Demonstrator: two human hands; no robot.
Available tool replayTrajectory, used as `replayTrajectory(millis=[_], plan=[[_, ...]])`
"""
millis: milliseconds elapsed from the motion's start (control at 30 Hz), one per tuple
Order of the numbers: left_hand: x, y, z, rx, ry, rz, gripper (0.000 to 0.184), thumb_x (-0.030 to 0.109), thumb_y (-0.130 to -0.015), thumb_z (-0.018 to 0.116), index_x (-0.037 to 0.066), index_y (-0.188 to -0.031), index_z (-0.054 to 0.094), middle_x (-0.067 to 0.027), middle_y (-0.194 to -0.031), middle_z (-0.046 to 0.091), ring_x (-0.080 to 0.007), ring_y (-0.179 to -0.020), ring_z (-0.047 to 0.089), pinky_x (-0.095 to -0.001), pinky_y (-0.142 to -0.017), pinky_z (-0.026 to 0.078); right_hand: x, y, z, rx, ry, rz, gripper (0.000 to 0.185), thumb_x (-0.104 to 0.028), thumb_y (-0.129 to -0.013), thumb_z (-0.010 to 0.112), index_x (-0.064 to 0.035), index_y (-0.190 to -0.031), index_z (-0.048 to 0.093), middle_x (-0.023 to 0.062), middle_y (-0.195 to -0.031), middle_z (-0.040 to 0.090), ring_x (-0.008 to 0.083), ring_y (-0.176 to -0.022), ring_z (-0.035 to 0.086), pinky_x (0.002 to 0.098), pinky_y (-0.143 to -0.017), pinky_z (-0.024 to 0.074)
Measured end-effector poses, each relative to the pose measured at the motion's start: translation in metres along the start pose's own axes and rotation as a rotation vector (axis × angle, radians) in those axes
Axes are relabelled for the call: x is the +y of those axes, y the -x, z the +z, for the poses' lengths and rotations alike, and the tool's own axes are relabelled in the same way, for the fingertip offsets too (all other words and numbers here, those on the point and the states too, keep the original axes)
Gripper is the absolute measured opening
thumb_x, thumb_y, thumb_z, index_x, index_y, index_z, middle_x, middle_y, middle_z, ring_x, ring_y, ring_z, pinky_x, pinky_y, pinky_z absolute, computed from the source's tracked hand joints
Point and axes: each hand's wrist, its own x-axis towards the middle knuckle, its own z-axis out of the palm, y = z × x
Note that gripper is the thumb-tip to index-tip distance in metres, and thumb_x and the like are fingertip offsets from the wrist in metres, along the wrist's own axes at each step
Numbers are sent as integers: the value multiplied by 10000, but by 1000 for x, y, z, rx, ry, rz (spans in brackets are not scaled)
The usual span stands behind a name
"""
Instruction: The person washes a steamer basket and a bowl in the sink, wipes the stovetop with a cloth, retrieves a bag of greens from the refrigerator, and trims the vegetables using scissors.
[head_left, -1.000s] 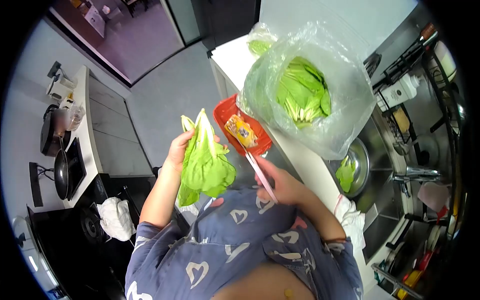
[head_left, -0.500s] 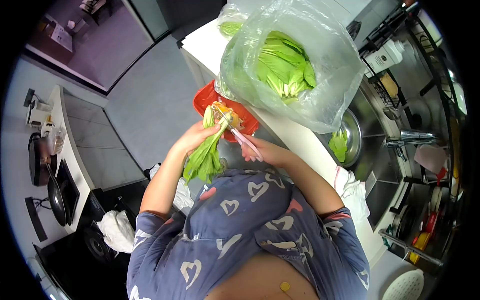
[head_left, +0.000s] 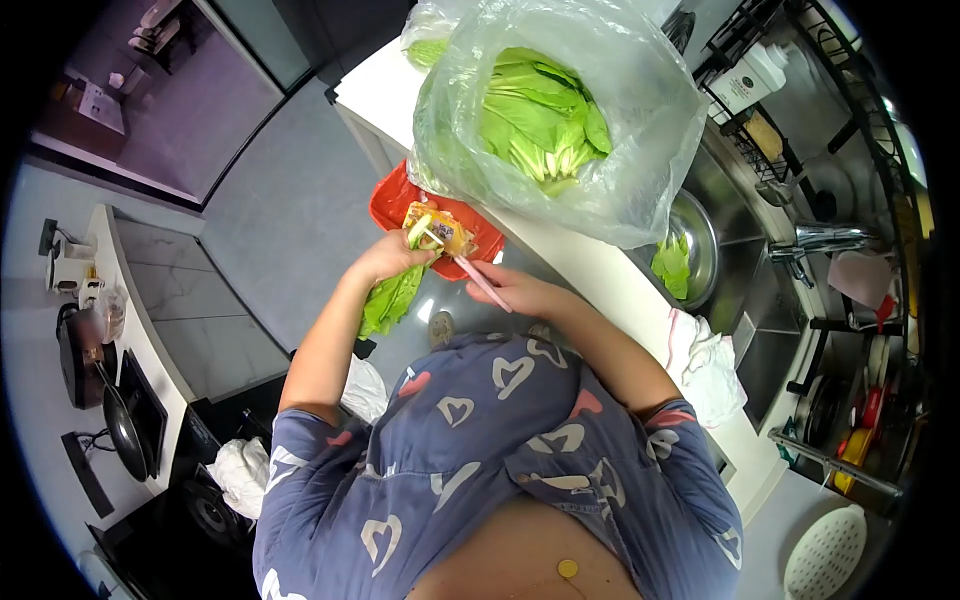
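My left hand (head_left: 385, 258) is closed around a bunch of leafy greens (head_left: 393, 303), its leaves hanging down toward my body and its pale stem end pointing up and right. In my right hand (head_left: 518, 292) are scissors with pink handles (head_left: 482, 282). Their blades reach to the stem end; whether they touch it I cannot tell. Just beyond both hands is a red bin (head_left: 386, 203) with orange-and-white packaging inside. More greens (head_left: 545, 115) lie in a large clear plastic bag (head_left: 655, 150) on the counter, to the upper right of my hands.
The white counter (head_left: 585, 265) runs along the right beside the sink, where a metal bowl (head_left: 708, 250) holds a leaf. A white cloth (head_left: 705, 370) lies at the counter edge. The faucet (head_left: 830, 238) and a rack stand further right. Left is a stove with a pan (head_left: 125, 435).
The greens have turned so the stem end tips toward the bin and the leaves swing left. The scissors appear more closed than before. The whole view has shifted slightly.
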Motion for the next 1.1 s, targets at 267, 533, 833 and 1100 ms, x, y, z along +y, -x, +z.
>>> replayTrajectory(millis=[267,533,833,1100], plan=[[13,-6,14,31,-372,180,364,212,-823,709,28,-1128,634,-115,-933,684,-175,-835,635,-329,-793,503,-2,-17,-2,19,-69,3,526,-441,-906,629,-62,-1263,551,48,-934,625,110,-857,588,247,-754,471],[7,-10,16,-64,64,-131,386,250,-849,713,30,-1150,613,-84,-927,660,-182,-795,622,-313,-710,500,3,-11,-16,45,-74,89,388,-406,-904,646,-84,-1121,636,-29,-638,521,74,-538,532,230,-470,431],[89,4,108,-671,955,-313,323,308,-982,509,56,-1184,521,-39,-858,551,-102,-572,432,-250,-530,367,22,196,-70,280,-341,3,538,-386,-926,586,-53,-1340,500,6,-762,553,100,-639,522,231,-573,414],[186,-77,252,-1038,1180,-68,441,305,-1001,415,-18,-1286,504,-199,-1266,575,-313,-988,647,-450,-889,541,90,343,-58,897,-615,-191,881,-689,-830,552,-2,-1368,428,30,-724,526,125,-593,472,241,-543,352]])
